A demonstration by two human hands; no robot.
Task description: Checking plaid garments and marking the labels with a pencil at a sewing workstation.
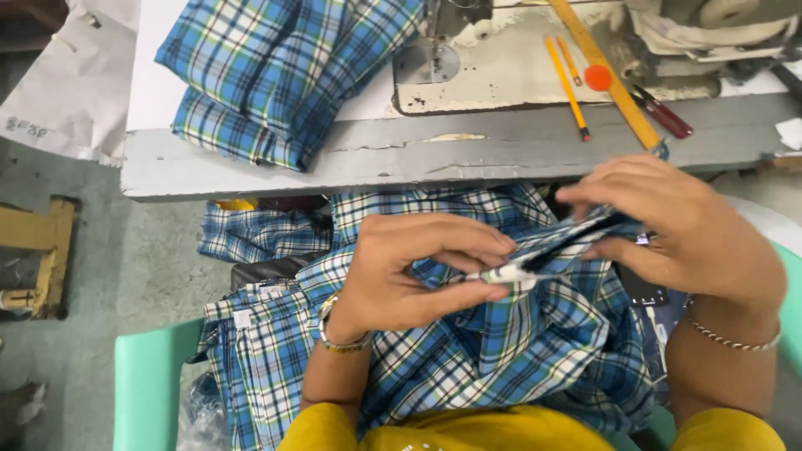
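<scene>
Below the counter's (468,163) chipped front edge, in the person's lap, lies a blue plaid garment (501,342), bunched and spilling over both thighs. The left hand (418,271) is closed on a folded edge of it, thumb below and fingers curled over, pinching a pale strip. The right hand (668,225) grips the same fold just beside, fingers pressed flat on top, thumb under the cloth. The two hands are near each other but apart, with the fold stretched between them.

The hands work in the narrow room between the counter edge and the body; the right hand's knuckles sit close under that edge. To the left, bare floor (83,250) opens beyond a green chair arm (150,384).

On the counter, a second plaid pile (284,75) hangs slightly over the front edge. The sewing machine (518,58) is cut off at the top of the view, with pencils (568,83) and a yellow ruler (610,83) on its bed. What lies under the garment is hidden; the dark thing by the right wrist is hard to make out.
</scene>
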